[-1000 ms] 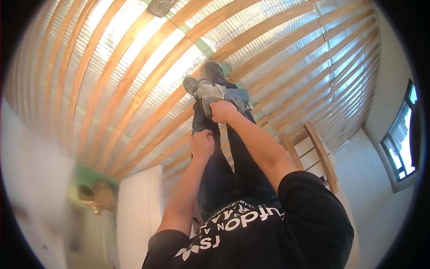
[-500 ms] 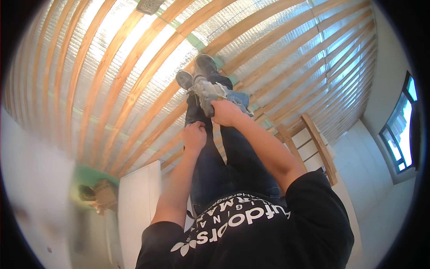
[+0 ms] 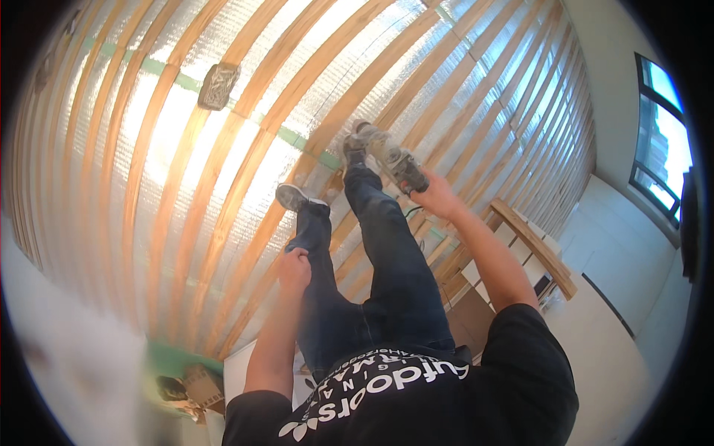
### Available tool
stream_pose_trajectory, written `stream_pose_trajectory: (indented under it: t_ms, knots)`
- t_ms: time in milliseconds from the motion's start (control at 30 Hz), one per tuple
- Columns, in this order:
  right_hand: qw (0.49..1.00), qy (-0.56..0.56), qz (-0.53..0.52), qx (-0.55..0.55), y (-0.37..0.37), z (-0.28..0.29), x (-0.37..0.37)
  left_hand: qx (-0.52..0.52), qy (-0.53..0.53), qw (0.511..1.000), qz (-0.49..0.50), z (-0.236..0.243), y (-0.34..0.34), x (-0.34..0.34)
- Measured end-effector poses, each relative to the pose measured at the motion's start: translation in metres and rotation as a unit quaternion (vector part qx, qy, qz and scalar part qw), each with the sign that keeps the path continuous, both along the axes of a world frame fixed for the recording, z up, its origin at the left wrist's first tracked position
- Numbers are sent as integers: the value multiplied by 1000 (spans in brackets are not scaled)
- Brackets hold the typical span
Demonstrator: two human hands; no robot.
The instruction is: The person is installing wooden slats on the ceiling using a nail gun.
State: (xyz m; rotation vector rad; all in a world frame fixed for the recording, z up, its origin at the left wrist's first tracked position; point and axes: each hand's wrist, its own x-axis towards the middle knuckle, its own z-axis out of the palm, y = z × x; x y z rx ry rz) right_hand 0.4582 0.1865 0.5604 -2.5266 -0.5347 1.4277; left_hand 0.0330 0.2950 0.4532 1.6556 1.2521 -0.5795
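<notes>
My right hand (image 3: pixel 437 196) grips the dark rear handle of a dusty grey power tool (image 3: pixel 387 152), which looks like a rotary hammer. The tool hangs out in front, above the floor battens, and its front end points away near my right shoe (image 3: pixel 354 149). Its tip is hard to make out. Closed at my left thigh, my left hand (image 3: pixel 295 266) appears to pinch a fold of the dark blue trouser leg (image 3: pixel 311 236). My left shoe (image 3: pixel 297 198) stands among the battens, a step apart from the right one.
Parallel wooden battens (image 3: pixel 223 212) run over shiny foil across the floor. A grey dusty block-like object (image 3: pixel 219 85) lies on them at the far left. Wooden planks (image 3: pixel 532 245) stick out at right by white panels. A cardboard box (image 3: pixel 202 386) is at lower left, a window (image 3: pixel 658 134) at right.
My right hand has swung the tool to the right, away from my legs. My left hand has moved apart from it, still at the trouser leg. My feet are further apart and the view has shifted.
</notes>
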Motion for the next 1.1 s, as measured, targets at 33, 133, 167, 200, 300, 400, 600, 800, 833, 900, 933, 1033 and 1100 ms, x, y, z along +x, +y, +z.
stream_pose_trajectory:
  t_ms: [33,133,167,200,300,400,600,800,833,900,933,1033,1100]
  knots:
    - [997,-53,46,8,4,-10,16,-4,-17,1000,20,-4,1,-4]
    - [999,-16,35,32,29,-28,73,14,-30,998,44,-15,7,-12]
    - [998,-11,29,63,29,-43,95,32,-33,998,50,-19,7,-7]
    - [997,-12,29,65,22,-54,113,34,-33,998,50,-20,5,-6]
    - [988,-82,63,111,44,-78,173,35,-26,996,73,-20,8,19]
    - [994,-68,49,68,60,-92,218,43,8,997,65,-5,-3,44]
    - [969,-82,155,174,93,-163,281,122,53,988,79,-17,-34,42]
    - [953,-99,223,178,87,-241,313,28,178,983,19,1,-23,87]
    - [941,-108,277,160,80,-258,313,31,177,983,40,8,-18,97]
    - [927,-111,330,141,58,-290,308,31,180,981,60,10,-14,102]
    - [905,-127,371,165,45,-305,301,45,172,983,55,12,-14,99]
    - [877,-135,435,156,-2,-362,306,54,157,985,38,6,-17,107]
    - [872,-123,455,134,-15,-393,302,60,159,985,27,1,-14,109]
